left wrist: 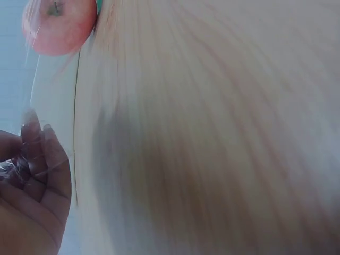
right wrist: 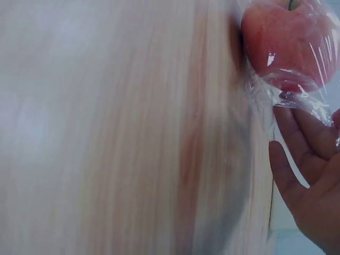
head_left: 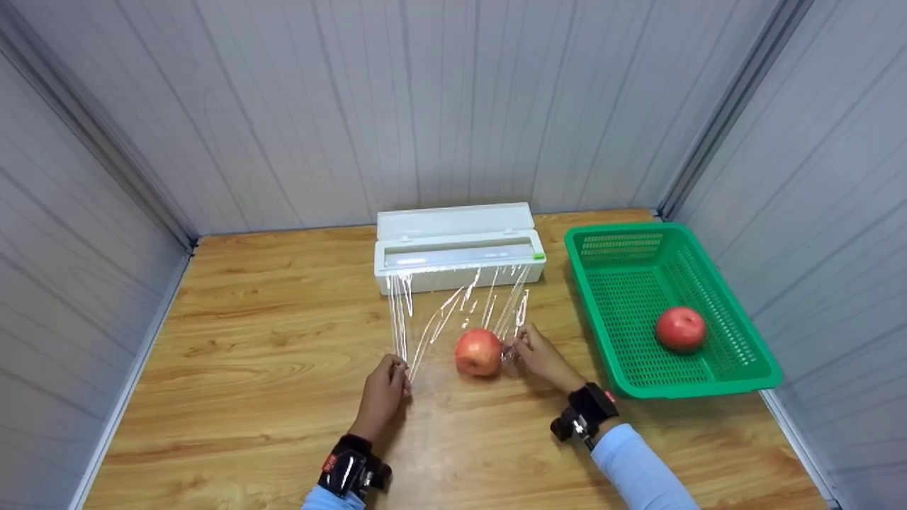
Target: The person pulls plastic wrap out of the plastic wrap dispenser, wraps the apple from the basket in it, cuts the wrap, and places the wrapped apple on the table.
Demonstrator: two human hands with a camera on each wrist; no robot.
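Clear plastic film (head_left: 460,312) stretches from the front edge of a white dispenser box (head_left: 464,262) toward both hands. My left hand (head_left: 385,388) pinches the film's left corner; in the left wrist view the fingers of that hand (left wrist: 37,175) curl round crumpled film. On the right side my right hand (head_left: 542,355) pinches the film close beside a red apple (head_left: 478,353). The right wrist view shows film lying against the apple (right wrist: 289,42), with the fingertips of the right hand (right wrist: 313,164) just below it.
A green plastic basket (head_left: 592,319) stands on the right of the wooden table (head_left: 283,312), holding another red apple (head_left: 681,329). The dispenser's lid (head_left: 453,221) is raised at the back. Pale panel walls (head_left: 354,106) enclose the table at the back and sides.
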